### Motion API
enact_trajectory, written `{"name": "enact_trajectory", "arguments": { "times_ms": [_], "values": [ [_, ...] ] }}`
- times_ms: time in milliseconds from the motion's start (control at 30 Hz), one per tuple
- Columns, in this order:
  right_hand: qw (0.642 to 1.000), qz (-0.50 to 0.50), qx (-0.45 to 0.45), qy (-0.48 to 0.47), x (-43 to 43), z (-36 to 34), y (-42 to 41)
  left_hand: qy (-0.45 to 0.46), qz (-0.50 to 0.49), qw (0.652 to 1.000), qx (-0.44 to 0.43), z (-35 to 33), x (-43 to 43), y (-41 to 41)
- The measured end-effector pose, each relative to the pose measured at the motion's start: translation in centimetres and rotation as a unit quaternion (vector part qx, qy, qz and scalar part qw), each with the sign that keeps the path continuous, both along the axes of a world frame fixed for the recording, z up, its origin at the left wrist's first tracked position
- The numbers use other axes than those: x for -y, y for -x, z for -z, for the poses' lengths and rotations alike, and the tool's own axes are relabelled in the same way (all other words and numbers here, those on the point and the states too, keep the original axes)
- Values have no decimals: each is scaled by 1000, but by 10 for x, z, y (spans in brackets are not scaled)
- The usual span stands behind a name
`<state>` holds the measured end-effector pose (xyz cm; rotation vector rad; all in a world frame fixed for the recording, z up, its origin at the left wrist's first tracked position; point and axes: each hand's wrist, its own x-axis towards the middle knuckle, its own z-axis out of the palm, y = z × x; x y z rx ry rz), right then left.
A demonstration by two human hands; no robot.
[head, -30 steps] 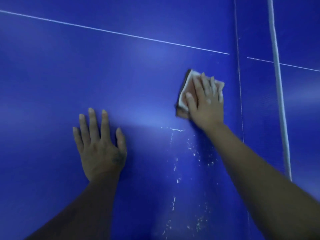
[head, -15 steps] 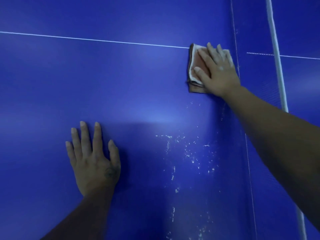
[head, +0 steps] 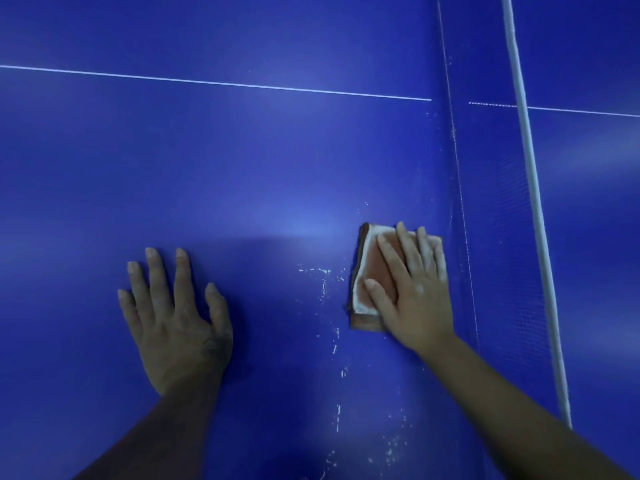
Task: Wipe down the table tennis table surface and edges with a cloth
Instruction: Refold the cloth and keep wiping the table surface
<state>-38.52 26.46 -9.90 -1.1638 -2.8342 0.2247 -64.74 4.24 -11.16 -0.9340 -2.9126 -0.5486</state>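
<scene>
On the tabletop [head: 242,161], the right grip [head: 419,299] presses open and flat on the cloth [head: 374,282], probably soft and light, best held from its top; the left grip [head: 176,317] rests open, empty.

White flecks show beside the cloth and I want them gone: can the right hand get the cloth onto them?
Probably yes. The right hand presses flat on the cloth, and the flecks lie just left of it on bare table, nothing between. The left hand rests farther left.
</scene>
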Motion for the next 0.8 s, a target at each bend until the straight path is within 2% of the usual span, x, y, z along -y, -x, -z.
{"name": "enact_trajectory", "arguments": {
  "times_ms": [167,267,333,467,733,800],
  "values": [
    [998,-61,-3,8,-119,-4,54,5,-1,1000,5,2,1,2],
    [998,-60,14,-9,-188,-5,80,2,1,1000,-5,4,1,2],
    [999,-45,17,-6,-201,-5,81,1,2,1000,-11,6,1,2],
    [999,-33,1,-7,-154,-2,46,1,1,1000,-11,6,2,3],
    [999,-37,11,37,20,-3,-54,-8,0,1000,-10,4,1,1],
    [998,-42,21,43,31,-5,-62,-10,0,1000,-7,4,2,1]
  ]
}}
